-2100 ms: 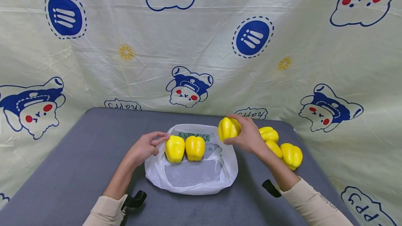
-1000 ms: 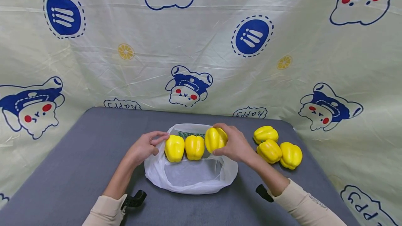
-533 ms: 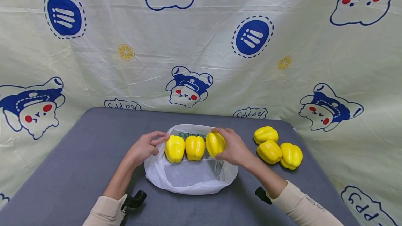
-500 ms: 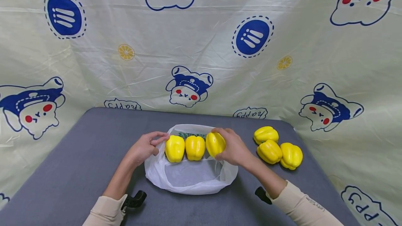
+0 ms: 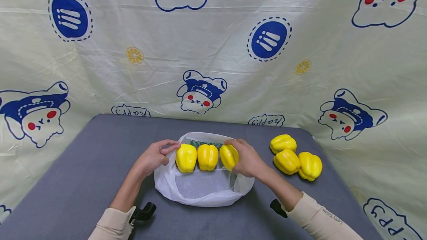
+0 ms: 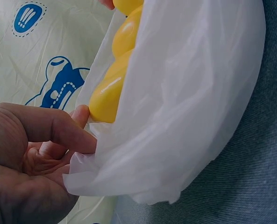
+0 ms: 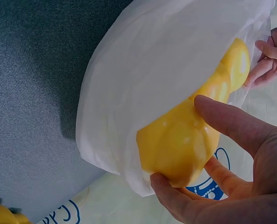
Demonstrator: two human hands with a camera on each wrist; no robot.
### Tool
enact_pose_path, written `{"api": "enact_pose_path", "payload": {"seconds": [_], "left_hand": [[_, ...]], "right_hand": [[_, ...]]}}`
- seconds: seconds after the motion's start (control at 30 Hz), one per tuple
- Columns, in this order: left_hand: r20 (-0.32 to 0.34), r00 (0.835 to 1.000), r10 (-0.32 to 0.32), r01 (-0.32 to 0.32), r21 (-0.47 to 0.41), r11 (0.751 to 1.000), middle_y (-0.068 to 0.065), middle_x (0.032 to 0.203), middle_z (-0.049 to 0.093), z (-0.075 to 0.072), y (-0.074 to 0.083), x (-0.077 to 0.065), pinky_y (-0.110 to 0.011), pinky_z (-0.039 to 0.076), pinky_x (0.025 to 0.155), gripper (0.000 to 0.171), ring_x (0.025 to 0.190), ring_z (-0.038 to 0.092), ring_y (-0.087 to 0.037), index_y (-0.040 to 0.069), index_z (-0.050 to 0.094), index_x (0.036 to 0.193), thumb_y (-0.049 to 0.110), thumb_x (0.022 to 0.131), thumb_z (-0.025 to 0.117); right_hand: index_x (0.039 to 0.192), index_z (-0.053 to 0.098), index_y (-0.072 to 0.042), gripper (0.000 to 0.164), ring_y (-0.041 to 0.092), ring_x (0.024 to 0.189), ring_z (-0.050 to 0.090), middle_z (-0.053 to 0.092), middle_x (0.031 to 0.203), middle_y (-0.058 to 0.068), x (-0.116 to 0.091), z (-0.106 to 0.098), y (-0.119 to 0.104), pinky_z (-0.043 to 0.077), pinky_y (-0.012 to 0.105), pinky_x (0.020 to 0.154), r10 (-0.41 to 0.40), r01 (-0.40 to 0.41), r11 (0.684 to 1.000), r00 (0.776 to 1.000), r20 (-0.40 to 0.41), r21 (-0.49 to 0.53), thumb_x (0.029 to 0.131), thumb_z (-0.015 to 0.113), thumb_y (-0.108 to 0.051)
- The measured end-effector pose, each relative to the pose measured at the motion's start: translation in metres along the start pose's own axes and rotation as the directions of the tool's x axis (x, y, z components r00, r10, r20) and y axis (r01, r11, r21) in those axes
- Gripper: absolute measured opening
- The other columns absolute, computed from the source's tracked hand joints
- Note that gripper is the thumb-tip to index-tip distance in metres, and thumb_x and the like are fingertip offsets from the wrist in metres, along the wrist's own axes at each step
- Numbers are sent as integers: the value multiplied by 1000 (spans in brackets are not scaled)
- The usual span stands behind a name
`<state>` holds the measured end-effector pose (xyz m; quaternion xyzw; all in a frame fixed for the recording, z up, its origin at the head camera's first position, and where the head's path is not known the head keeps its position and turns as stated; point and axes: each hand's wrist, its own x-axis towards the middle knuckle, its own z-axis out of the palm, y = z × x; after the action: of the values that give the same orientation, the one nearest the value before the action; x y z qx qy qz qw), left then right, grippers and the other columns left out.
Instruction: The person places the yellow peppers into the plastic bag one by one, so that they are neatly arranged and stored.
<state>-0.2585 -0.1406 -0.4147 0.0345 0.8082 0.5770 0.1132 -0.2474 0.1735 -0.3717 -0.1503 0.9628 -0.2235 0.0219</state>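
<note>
A white plastic bag [image 5: 205, 199] lies with its mouth spread wide on the table. Inside, along the far side, three yellow bell peppers stand in a row: a left one [image 5: 186, 157], a middle one [image 5: 207, 157] and a right one [image 5: 228, 156]. My right hand [image 5: 248, 159] grips the right bell pepper [image 7: 178, 144], thumb on one side and fingers on the other, as the right wrist view shows. At the bag's left rim, my left hand [image 5: 154, 158] pinches the plastic [image 6: 84, 175] between thumb and fingers, close beside the left pepper.
Several more yellow bell peppers lie grouped right of the bag: one at the back [image 5: 282, 144], one in front [image 5: 287, 161] and one further right [image 5: 310, 166]. The grey table [image 5: 100, 173] ends at a patterned curtain [image 5: 140, 80] behind.
My right hand has carried its bell pepper left from above the bag's right rim, then down beside the middle pepper. My left hand has stayed at the rim.
</note>
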Motion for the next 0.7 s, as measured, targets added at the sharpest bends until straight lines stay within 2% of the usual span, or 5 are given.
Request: {"api": "enact_pose_path", "payload": {"seconds": [0.4, 0.7], "left_hand": [[-6, 1000, 0, 0, 2, 1000, -12, 144, 60, 0, -1, 2, -26, 41, 61, 66, 149, 37, -36, 7, 57, 140, -18, 80, 50], [12, 1000, 1, -1, -5, 1000, -12, 144, 60, -1, 2, -1, -27, 41, 62, 65, 151, 34, -37, 7, 57, 141, -18, 81, 51]], "right_hand": [[143, 56, -16, 83, 46, 134, 46, 51, 150, 20, 4, 6, 1, 46, 65, 100, 10, -10, 1000, 1000, 18, -10, 68, 89, -5], [143, 57, -19, 83, 42, 127, 49, 47, 147, 23, 7, 10, 3, 50, 62, 97, 28, -28, 999, 1000, -2, -23, 67, 90, -8]]}}
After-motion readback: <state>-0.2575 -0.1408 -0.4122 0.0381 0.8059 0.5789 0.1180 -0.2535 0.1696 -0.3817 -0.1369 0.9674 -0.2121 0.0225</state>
